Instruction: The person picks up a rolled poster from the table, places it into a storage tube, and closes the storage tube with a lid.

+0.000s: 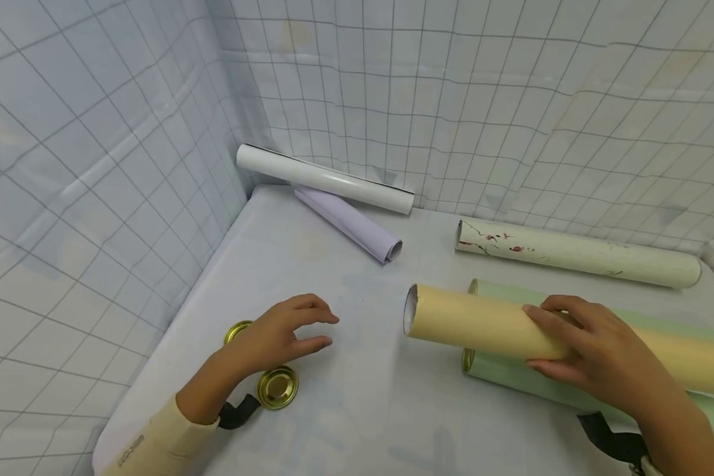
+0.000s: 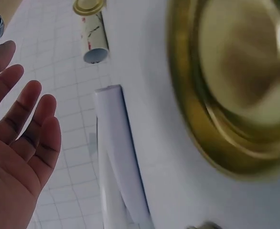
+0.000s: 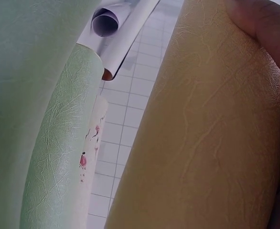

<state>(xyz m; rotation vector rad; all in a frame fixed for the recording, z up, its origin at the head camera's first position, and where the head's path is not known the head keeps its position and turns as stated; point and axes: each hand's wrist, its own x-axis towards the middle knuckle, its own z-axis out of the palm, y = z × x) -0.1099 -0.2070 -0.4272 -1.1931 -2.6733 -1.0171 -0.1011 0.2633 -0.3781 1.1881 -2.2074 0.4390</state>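
Note:
My right hand (image 1: 601,357) grips a yellow paper tube (image 1: 476,320) around its middle, thumb and fingers on opposite sides. The tube's left end is hollow, pale inside, with a rough edge; its surface looks creased in the right wrist view. Held level, it overlaps two light green tubes (image 1: 512,380) with gold-rimmed ends lying on the table. My left hand (image 1: 285,334) hovers left of the tube's hollow end, its fingers apart and holding nothing. Close by the left hand are two round gold lids (image 1: 277,387), one partly hidden behind the hand and blurred large in the left wrist view.
A cream tube with red blossoms (image 1: 577,254) lies at the back right. Toward the back left, a white roll (image 1: 327,178) rests across a lilac paper roll (image 1: 354,225). Grid-patterned cloth walls (image 1: 452,99) rise behind and at the left of the white table (image 1: 363,423).

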